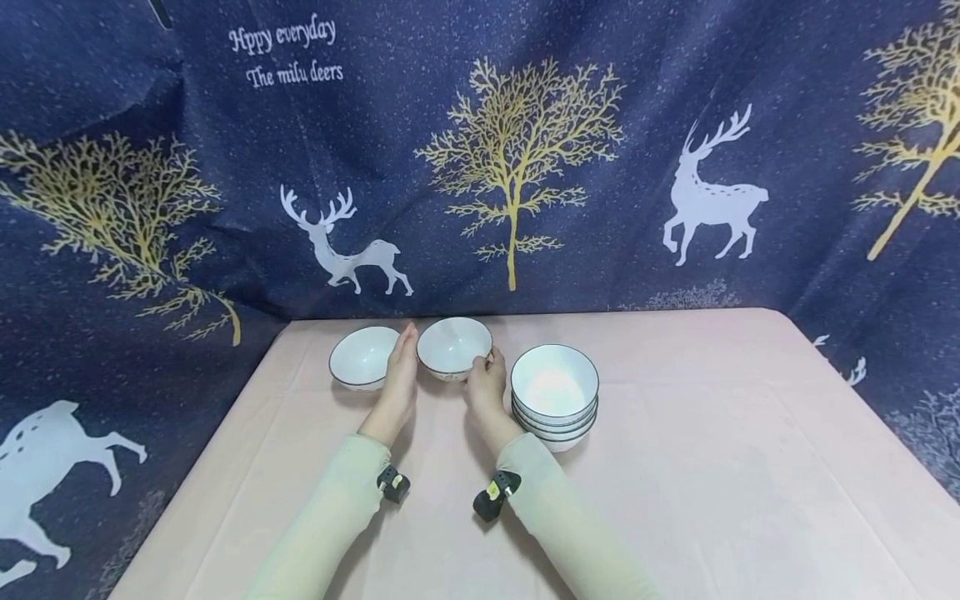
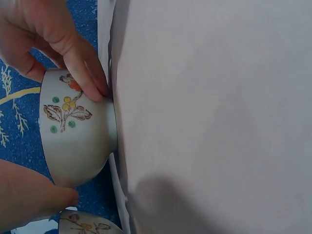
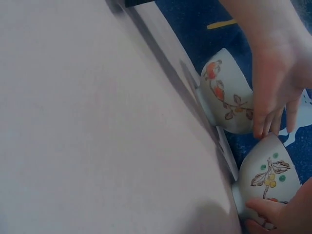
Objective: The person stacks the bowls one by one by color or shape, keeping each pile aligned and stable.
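Near the back of the table, a white bowl with a dark rim (image 1: 453,343) and painted berry sprigs (image 2: 73,114) stands between both hands. My right hand (image 1: 487,385) grips its right side, the fingers (image 2: 80,73) low on the outer wall. On its left side my left hand (image 1: 400,375) is held upright with straight fingers, its fingertips (image 3: 260,127) at the bowl's edge in the right wrist view. Just left of that hand a second bowl (image 1: 363,358) sits, partly hidden by it; its orange flower pattern (image 3: 214,78) shows in the right wrist view.
To the right of my right hand stands a stack of several matching bowls (image 1: 555,383). A pale pink cloth covers the table (image 1: 712,458). Behind its back edge hangs a dark blue curtain (image 1: 600,275) printed with deer and trees.
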`<state>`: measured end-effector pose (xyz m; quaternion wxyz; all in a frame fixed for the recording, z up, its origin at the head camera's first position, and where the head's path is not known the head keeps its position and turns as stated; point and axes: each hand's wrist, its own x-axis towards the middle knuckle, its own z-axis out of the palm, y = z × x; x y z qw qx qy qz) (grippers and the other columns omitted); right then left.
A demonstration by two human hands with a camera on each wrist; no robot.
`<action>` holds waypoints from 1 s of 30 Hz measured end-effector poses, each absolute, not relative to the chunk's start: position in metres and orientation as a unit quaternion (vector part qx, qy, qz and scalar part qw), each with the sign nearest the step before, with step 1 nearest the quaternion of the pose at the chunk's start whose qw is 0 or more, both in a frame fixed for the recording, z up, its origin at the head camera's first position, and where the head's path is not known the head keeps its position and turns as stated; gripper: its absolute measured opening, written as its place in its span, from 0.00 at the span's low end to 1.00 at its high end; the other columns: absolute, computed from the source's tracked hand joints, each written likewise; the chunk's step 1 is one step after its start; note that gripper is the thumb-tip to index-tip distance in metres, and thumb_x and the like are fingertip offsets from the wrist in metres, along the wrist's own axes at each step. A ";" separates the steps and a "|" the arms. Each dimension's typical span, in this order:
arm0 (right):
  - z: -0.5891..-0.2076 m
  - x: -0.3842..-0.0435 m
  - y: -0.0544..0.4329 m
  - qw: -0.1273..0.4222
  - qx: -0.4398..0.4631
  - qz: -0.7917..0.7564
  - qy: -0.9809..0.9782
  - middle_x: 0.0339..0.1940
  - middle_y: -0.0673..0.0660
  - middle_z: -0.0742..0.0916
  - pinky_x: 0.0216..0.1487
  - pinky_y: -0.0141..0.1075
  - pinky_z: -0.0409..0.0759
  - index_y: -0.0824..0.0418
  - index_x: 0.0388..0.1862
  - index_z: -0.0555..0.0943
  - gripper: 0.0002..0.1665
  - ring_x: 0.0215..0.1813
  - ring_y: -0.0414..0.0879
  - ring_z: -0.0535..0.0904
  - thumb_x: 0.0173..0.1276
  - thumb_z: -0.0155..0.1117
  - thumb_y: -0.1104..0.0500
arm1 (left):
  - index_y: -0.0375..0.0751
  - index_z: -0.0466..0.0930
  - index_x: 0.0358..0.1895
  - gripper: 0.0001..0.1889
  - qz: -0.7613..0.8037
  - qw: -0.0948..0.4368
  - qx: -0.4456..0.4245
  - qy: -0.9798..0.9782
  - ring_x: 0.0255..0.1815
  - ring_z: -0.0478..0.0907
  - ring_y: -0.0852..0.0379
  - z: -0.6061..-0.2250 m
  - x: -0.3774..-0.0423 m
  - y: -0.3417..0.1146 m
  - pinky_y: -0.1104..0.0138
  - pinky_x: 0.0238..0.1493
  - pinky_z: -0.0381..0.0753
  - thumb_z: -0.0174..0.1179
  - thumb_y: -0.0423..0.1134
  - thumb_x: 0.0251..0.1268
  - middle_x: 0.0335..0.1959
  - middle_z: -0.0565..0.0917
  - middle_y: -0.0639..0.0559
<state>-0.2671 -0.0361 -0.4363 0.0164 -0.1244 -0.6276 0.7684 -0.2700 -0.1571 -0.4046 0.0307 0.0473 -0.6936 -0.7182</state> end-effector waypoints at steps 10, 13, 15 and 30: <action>-0.434 -0.258 -0.032 0.006 -0.121 0.759 -0.640 0.71 0.73 0.63 0.63 0.39 0.78 0.66 0.77 0.44 0.33 0.68 0.61 0.68 0.76 0.36 0.62 | 0.37 0.43 0.77 0.30 -0.736 0.025 0.057 -0.674 0.78 0.41 0.49 -0.409 -0.271 -0.158 0.60 0.79 0.42 0.36 0.46 0.79 0.78 0.46 0.44; -0.435 -0.257 -0.032 0.009 -0.122 0.757 -0.642 0.71 0.73 0.63 0.62 0.39 0.79 0.67 0.77 0.45 0.33 0.67 0.61 0.68 0.75 0.36 0.62 | 0.37 0.43 0.77 0.30 -0.734 0.020 0.058 -0.676 0.78 0.40 0.49 -0.409 -0.270 -0.158 0.60 0.79 0.42 0.36 0.47 0.79 0.78 0.45 0.44; -0.435 -0.256 -0.032 0.013 -0.121 0.752 -0.648 0.70 0.74 0.63 0.60 0.39 0.80 0.68 0.76 0.45 0.33 0.66 0.61 0.70 0.75 0.36 0.62 | 0.38 0.43 0.77 0.30 -0.733 0.018 0.059 -0.678 0.78 0.39 0.50 -0.408 -0.269 -0.158 0.61 0.79 0.41 0.36 0.48 0.79 0.78 0.45 0.45; -0.425 -0.243 -0.029 0.024 -0.090 0.734 -0.673 0.64 0.72 0.70 0.47 0.33 0.85 0.70 0.76 0.46 0.33 0.49 0.51 0.78 0.75 0.36 0.62 | 0.40 0.42 0.77 0.32 -0.718 0.006 0.056 -0.694 0.78 0.37 0.51 -0.403 -0.266 -0.160 0.60 0.79 0.39 0.36 0.51 0.79 0.78 0.44 0.46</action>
